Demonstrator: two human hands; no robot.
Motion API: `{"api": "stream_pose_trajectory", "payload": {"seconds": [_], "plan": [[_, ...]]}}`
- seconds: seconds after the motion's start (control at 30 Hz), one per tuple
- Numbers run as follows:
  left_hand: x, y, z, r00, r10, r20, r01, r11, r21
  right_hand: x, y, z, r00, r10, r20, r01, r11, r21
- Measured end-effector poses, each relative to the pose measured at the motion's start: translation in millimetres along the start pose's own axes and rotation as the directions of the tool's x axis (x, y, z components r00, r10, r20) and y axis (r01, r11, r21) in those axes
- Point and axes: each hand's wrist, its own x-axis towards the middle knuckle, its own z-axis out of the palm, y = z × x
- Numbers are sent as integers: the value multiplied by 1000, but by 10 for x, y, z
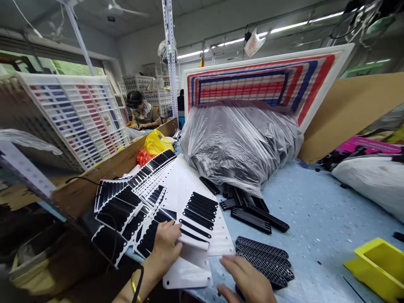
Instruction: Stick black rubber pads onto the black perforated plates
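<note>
- Strip sheet (201, 212): white, with black strips; lies on the bench (312, 210) at the clock centre, its near part bent up.
- Left hand (167, 242): at 8 o'clock, thumb and fingers gripping the near left edge of the strip sheet.
- Right hand (248, 277): at 5 o'clock, open, thumb apart from fingers.
- Patterned black pieces (265, 256): at 4 o'clock, side by side; right hand hides their near left ends.
- Loose black pieces (251, 221): at 3 o'clock, just beyond the sheet.
- Sheet pile (121, 206): at 9 o'clock, overlapping; lower layers covered.
- Yellow bag (158, 143) and red bag (143, 158): at 10 to 11 o'clock, behind the pile.
- Clear plastic bag (240, 143): at 1 o'clock, bulky, blocking the lower part of the striped crate (322, 84); contents hard to make out.
- Yellow tray (362, 267): between 3 and 4 o'clock, cut off by the frame.
- Seated person (143, 115): at 11 o'clock, in the distance; work indistinct.
</note>
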Motion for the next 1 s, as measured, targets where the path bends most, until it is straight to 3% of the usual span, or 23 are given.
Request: {"api": "stream_pose_trajectory", "payload": {"seconds": [0.1,0.17,0.23,0.33,0.4,0.47,0.5,0.57,0.63,0.67,0.73,0.8,0.87,0.97,1.0], "plan": [[9,191,-116,980,158,-118,-166,985,-58,399,22,120,990,60,125,-52,996,-68],[85,319,-214,958,247,-146,-259,964,-67,638,41,256,937,132,324,-93,987,-134],[167,415,-348,946,268,-183,-281,959,-46,840,103,355,870,178,461,-99,977,-190],[207,500,-598,937,123,-328,-157,984,-81,1072,296,330,867,219,448,-122,964,-235],[167,544,-723,941,-86,-328,-8,962,-274,1170,446,228,908,235,347,-156,958,-241],[105,597,-751,950,-293,-107,186,808,-559,1190,550,150,972,180,153,-151,971,-187],[76,625,-724,926,-375,48,301,655,-693,1161,571,142,991,121,48,-113,983,-144],[37,674,-609,822,-472,319,469,243,-849,1014,540,199,997,-24,-67,19,997,-73],[17,696,-468,713,-530,458,485,-98,-869,780,428,310,991,-130,14,131,990,-46],[8,694,-407,682,-547,485,462,-193,-866,652,354,360,986,-141,86,145,989,-42],[-22,674,-321,660,-555,506,433,-270,-860,429,205,402,976,-88,197,99,994,-45],[-76,646,-286,662,-536,523,431,-299,-851,301,84,359,972,-13,234,23,999,-41],[-143,630,-281,636,-546,546,438,-327,-837,272,4,276,977,36,209,-34,999,-12],[-216,647,-285,556,-611,564,415,-384,-825,310,-78,212,990,72,125,-76,997,24],[-223,660,-284,553,-609,569,413,-393,-822,321,-104,223,988,84,131,-88,996,29]]}}
